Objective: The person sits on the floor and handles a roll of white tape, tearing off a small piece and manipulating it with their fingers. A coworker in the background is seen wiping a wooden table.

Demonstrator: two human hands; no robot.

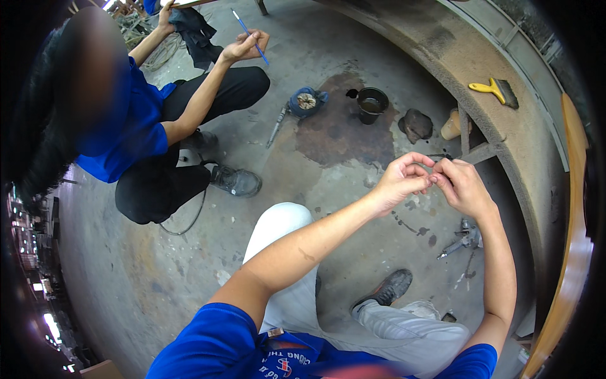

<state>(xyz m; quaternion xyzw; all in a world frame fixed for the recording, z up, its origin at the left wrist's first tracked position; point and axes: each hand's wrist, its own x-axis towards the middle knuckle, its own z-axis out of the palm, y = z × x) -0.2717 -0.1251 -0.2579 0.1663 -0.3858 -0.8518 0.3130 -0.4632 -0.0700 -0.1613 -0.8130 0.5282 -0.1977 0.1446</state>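
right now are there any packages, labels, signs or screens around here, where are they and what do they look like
No packages, signs or screens show.
Badge: small, clipped to the blue shirt at the bottom edge, pale with an orange band.
Shirt print: on the blue shirt chest, bottom edge, white lettering with a red and white emblem.
Both hands meet fingertip to fingertip above the floor.

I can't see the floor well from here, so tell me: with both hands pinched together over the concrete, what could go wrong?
Whatever the left hand and right hand pinch between the fingertips is too small to see; dropped, it could vanish on the stained floor. The air tool lies close to the person's shoe, a likely trip point. The open black pot could be knocked over.
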